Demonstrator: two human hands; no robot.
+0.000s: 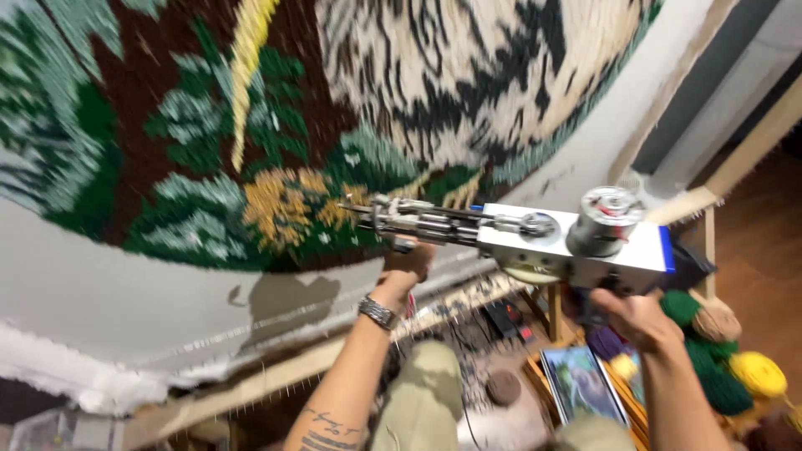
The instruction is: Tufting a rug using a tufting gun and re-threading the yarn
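Note:
A white and blue tufting gun [576,242] with a round silver motor on top points left at a tufted rug [276,125] stretched on white cloth. The needle tip [355,207] sits at a yellow patch of pile near the rug's lower edge. My left hand [407,263], with a metal watch on the wrist, grips the gun's front handle from below. My right hand [639,317] holds the rear handle under the gun's body. The rug shows green leaves, dark brown ground and a cream and black striped area.
A wooden frame bar [251,384] runs below the white cloth [125,301]. Yarn balls in green, yellow, purple and tan [727,367] lie at the lower right beside a printed picture [581,384]. A wooden post [710,192] stands at the right.

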